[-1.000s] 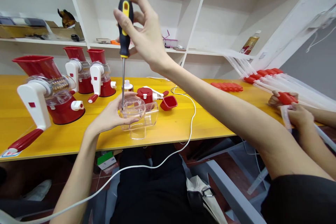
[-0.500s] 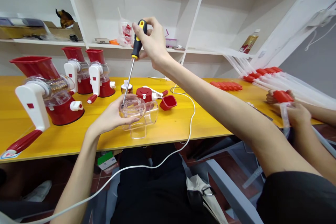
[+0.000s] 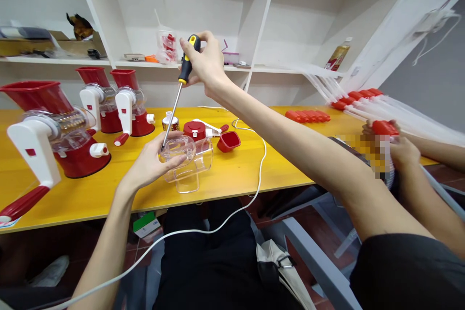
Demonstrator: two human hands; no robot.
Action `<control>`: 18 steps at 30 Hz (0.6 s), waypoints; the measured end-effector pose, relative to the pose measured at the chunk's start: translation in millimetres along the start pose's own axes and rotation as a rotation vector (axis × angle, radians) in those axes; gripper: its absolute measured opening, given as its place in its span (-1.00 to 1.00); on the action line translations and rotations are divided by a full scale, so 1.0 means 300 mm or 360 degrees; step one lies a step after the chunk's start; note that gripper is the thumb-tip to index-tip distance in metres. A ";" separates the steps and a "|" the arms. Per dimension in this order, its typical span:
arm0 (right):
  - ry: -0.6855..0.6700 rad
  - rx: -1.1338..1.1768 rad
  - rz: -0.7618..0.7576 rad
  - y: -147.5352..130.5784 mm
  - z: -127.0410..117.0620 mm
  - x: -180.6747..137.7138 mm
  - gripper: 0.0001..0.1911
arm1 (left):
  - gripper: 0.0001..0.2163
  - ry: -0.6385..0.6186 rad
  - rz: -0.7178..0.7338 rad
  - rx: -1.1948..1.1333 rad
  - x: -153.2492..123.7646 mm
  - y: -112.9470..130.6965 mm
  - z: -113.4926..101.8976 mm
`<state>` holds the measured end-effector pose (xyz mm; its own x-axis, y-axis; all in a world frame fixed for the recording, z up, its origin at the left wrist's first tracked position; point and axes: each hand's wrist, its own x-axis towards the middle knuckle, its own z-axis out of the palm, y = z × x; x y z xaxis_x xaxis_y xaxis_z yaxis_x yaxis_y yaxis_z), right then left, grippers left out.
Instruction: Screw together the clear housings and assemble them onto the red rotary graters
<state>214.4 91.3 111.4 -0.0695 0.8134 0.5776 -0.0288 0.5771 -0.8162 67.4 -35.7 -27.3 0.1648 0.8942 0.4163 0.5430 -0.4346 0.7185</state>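
Note:
My right hand [image 3: 205,60] grips the black and yellow handle of a screwdriver [image 3: 175,106], raised above the table. The shaft slants down to the left, and its tip meets the rim of a clear plastic grater housing [image 3: 194,167]. Around the round end of this housing my left hand [image 3: 148,162] is wrapped, steadying it near the table's front edge. Just behind stand a metal grater drum [image 3: 170,122] and a red base [image 3: 194,130] with a white crank handle [image 3: 214,129]. A red hopper [image 3: 229,141] lies to their right.
Assembled red and white rotary graters [image 3: 82,160] stand at the left of the yellow table [image 3: 243,169]. A white cable [image 3: 260,169] runs across the table and over my lap. At the right, another person's hands [image 3: 405,152] hold a red ribbed piece beside clear tubes [image 3: 410,118].
The view has shifted slightly, so things sit a little further left. Both hands keep their grip, and the screwdriver tip stays at the housing's rim.

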 end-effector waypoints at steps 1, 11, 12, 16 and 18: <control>-0.0003 -0.0004 0.0002 0.000 0.000 0.000 -0.68 | -0.30 0.0012 -0.0013 -0.0015 0.001 -0.001 0.001; -0.0049 -0.0118 -0.0122 -0.036 -0.021 0.004 -0.67 | -0.32 0.0019 -0.0069 -0.0166 0.007 -0.001 0.006; -0.0043 -0.0126 -0.0168 -0.051 -0.038 0.005 -0.71 | -0.33 0.0014 -0.0066 -0.0171 0.007 -0.001 0.006; 0.0076 -0.0096 -0.0357 -0.107 -0.144 -0.032 -0.78 | -0.36 0.0021 -0.0033 -0.0112 0.010 -0.012 0.005; 0.0089 0.0002 -0.0493 -0.118 -0.208 -0.079 -0.79 | -0.37 0.0035 0.0004 -0.0082 0.012 -0.019 0.005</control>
<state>279.3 56.1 127.7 -0.0022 0.6017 0.7987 -0.0412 0.7980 -0.6013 66.1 -29.7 -30.7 0.1479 0.8907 0.4298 0.4994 -0.4423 0.7449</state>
